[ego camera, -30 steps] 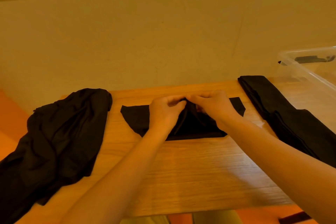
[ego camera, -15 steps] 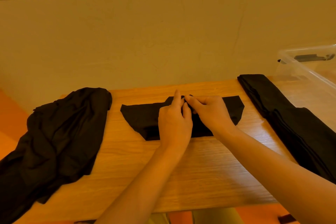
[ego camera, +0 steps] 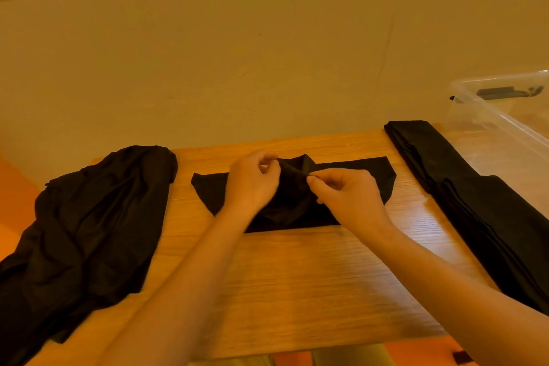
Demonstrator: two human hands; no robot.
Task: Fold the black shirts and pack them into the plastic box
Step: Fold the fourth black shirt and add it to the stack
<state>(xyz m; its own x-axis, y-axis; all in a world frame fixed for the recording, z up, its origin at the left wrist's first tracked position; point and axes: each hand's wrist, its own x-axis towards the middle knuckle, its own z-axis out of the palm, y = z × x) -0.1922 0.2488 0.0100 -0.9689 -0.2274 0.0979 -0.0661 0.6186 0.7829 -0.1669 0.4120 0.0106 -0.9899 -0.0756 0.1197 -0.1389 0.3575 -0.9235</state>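
Observation:
A small black shirt (ego camera: 374, 178) lies flat across the middle of the wooden table (ego camera: 297, 276). My left hand (ego camera: 252, 184) and my right hand (ego camera: 347, 196) each pinch the fabric at its centre and lift a fold of it off the table. A crumpled black shirt (ego camera: 89, 223) lies at the table's left end and hangs over the edge. A folded black shirt (ego camera: 463, 184) lies at the right. The clear plastic box (ego camera: 505, 125) stands at the far right behind it.
A plain wall runs close behind the table. A dark object (ego camera: 505, 92) shows through the box's far wall. Orange floor shows at the left and below the table's front edge.
Both hands have drawn slightly apart and raised a peak of fabric at the shirt's centre; half a second ago they were pressed together on it.

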